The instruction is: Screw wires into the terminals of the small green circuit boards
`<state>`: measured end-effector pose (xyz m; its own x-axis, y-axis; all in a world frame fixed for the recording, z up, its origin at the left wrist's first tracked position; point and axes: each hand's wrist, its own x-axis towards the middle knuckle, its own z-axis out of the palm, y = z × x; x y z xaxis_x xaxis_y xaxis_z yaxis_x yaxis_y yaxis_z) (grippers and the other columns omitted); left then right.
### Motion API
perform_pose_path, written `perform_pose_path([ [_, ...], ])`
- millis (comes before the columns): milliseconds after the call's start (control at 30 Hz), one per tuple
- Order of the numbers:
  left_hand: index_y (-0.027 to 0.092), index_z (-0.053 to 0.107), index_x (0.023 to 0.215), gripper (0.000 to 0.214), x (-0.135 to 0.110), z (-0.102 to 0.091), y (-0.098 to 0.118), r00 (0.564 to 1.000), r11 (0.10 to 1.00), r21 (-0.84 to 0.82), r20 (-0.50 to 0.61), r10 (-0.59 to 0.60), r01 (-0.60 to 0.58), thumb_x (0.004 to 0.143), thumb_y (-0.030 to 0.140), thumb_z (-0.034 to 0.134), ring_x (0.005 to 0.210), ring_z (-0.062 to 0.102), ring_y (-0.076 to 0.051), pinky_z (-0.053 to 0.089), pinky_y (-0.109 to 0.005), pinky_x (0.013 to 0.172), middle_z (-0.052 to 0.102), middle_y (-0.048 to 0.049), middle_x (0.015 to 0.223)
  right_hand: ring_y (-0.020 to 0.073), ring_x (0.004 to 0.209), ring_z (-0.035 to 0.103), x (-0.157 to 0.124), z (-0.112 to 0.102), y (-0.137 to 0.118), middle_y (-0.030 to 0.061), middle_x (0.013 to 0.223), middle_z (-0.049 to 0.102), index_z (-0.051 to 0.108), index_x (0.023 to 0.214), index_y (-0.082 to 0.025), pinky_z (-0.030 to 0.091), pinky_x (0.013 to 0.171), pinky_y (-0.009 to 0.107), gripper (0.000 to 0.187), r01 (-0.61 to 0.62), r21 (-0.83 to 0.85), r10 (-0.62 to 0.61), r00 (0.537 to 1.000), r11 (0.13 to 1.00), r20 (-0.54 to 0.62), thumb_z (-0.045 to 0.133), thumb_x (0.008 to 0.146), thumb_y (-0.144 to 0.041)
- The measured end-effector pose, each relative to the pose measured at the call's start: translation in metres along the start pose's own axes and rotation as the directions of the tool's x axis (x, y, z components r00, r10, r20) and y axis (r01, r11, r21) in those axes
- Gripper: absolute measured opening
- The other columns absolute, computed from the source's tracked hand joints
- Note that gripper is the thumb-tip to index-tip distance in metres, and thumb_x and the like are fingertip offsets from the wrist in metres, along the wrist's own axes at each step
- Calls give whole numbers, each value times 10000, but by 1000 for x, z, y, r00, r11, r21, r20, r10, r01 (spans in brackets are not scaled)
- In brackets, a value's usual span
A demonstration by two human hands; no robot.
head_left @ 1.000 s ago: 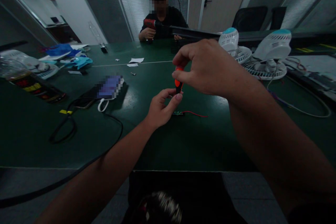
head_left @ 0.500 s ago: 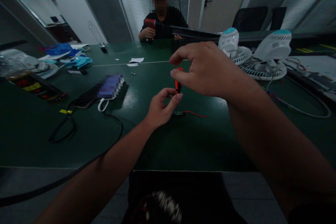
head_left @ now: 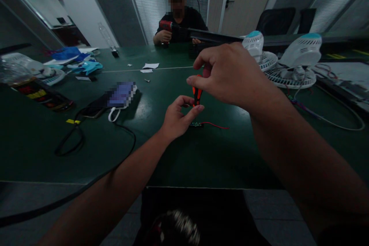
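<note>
A: Where is the tool?

B: Slim, screwdriver-like tool with an orange-and-black handle (head_left: 197, 92). Stands near upright, just over a small green circuit board (head_left: 196, 124) lying on the dark green tabletop (head_left: 236, 161).

A: Left hand?

B: Left hand (head_left: 180, 119) grasps the tool: thumb and fingers pinch the handle's lower end. Reads to me as a guide grip, low down so the tool stays steady over so narrow a board.

A: And the right?

B: Right hand (head_left: 226, 77) arches over the handle's top, fingers curled, thumb alongside, a gap between thumb and forefinger. Whether it grips or has let go, I cannot tell. High wrist probably gives the fingers room to work from above.

A: Does the tip touch the board?

B: Cannot say. Left thumb and poor light obscure the shaft. A thin red wire (head_left: 216, 125) trails rightward from the board, apart from the fingers; handy placing, chance or not.

A: Surroundings?

B: Thick black cable (head_left: 57, 207) passes by the left forearm. Across the table, a co-worker's hand (head_left: 165, 37) holds a red-and-black power drill (head_left: 165, 25). To the right, white plastic fans with blue tops (head_left: 302, 50) seem to rest grille-down, likely their steadiest pose.
</note>
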<state>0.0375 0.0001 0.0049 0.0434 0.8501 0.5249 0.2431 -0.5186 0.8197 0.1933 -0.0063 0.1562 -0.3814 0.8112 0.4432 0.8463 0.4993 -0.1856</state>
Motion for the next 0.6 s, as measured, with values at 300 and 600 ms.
perform_pose_path([
  [300, 211, 674, 906, 267, 0, 0, 0, 1000, 1000, -6, -8, 4, -4, 823, 406, 836, 834, 663, -170, 526, -339, 821, 742, -34, 903, 315, 946, 706, -1, 0, -3, 119, 972, 776, 750, 1090, -215, 506, 820, 426, 326, -14, 14, 14, 1000, 1000, -21, 653, 894, -457],
  [600, 228, 690, 940, 243, -1, 1, -2, 1000, 1000, -6, 8, 5, -5, 828, 391, 830, 871, 686, -185, 532, -371, 851, 767, -43, 947, 311, 974, 705, -2, -4, 0, 135, 1067, 775, 766, 1077, -195, 516, 931, 464, 268, 38, 40, -38, 999, 998, 17, 651, 895, -355],
])
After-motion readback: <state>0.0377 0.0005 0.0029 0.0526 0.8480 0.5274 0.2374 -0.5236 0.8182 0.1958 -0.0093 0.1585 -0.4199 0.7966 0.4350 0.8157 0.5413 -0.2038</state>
